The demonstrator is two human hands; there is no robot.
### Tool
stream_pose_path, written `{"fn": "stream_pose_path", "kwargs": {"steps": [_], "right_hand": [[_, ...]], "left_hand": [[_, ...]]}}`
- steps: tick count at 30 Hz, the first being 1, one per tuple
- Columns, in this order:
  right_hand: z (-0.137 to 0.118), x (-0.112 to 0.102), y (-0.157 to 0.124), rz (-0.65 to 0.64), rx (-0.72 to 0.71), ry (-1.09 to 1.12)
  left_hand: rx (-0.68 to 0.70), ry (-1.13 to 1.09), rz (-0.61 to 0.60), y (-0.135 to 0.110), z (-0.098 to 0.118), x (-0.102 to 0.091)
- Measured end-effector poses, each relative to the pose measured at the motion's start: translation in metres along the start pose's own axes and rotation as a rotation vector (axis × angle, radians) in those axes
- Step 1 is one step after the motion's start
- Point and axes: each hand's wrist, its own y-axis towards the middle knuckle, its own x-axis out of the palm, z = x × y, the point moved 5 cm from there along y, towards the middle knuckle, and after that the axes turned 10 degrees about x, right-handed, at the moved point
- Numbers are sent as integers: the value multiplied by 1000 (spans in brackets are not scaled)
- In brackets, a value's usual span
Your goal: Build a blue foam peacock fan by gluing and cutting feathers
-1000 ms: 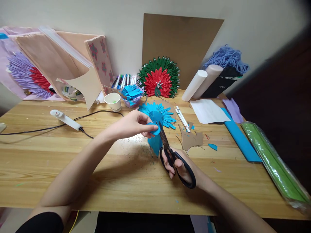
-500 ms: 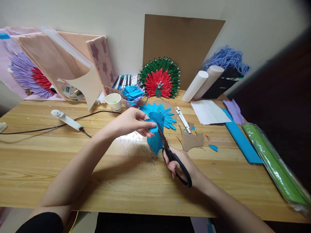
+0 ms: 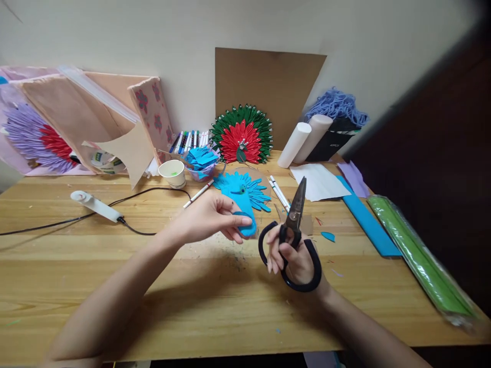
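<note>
My left hand [image 3: 212,217] pinches a small piece of blue paper [image 3: 245,221] over the middle of the wooden table [image 3: 115,266]. My right hand [image 3: 293,258] grips black-handled scissors [image 3: 293,232], blades closed and pointing up and away, just right of the paper and clear of it. Behind the paper lies a blue paper fan of cut petals [image 3: 241,188] on brown card.
A glue gun [image 3: 94,204] with its black cord lies at left. A paper cup [image 3: 172,173], a bowl of blue scraps [image 3: 201,161], markers [image 3: 187,139], a red-green fan [image 3: 241,135], white rolls [image 3: 303,140], white paper [image 3: 316,181], and blue [image 3: 364,217] and green [image 3: 416,253] sheets crowd the back and right.
The scissors have come out of the blue paper and swung upright to the right. My left hand has lowered the paper, which now looks smaller. The camera has tilted down a little.
</note>
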Motion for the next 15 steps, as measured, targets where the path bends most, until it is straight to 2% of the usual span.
{"fn": "stream_pose_path", "kwargs": {"steps": [3, 7, 11, 13, 15], "right_hand": [[-7, -7, 5, 115, 6, -101], [-9, -5, 8, 113, 106, -149], [-18, -4, 9, 94, 131, -224], [-27, -15, 13, 152, 114, -314], [-39, -40, 20, 294, 72, -424]], "left_hand": [[15, -18, -23, 3, -5, 16], [36, -13, -14, 9, -14, 26], [53, 15, -36, 15, -18, 29], [89, 65, -34, 19, -18, 27], [157, 194, 23, 24, -19, 18]]}}
